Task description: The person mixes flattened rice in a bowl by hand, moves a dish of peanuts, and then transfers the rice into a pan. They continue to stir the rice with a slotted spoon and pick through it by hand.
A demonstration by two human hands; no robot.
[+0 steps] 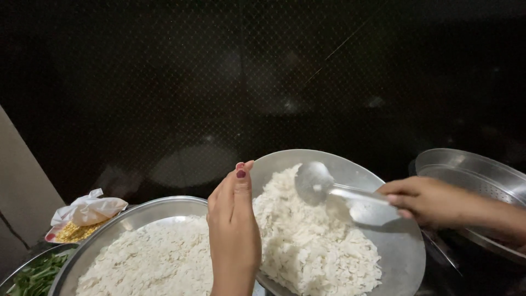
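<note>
Nearest, the left hand (234,227) grips the rim of a tilted steel plate (402,255) heaped with flattened rice (309,241), fingers closed on its edge. From the right, the right hand (424,201) pinches a steel ladle (316,183), handle running leftward, bowl over the rice. Below left sits a wide steel basin (137,212) of more flakes; beyond, a lentil packet (82,219), greens (35,277), a colander (476,175).

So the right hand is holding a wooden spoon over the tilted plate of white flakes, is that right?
Not quite. In the head view the spoon is shiny metal, not wooden. The right hand does hold it over the tilted plate of white flakes.
</note>
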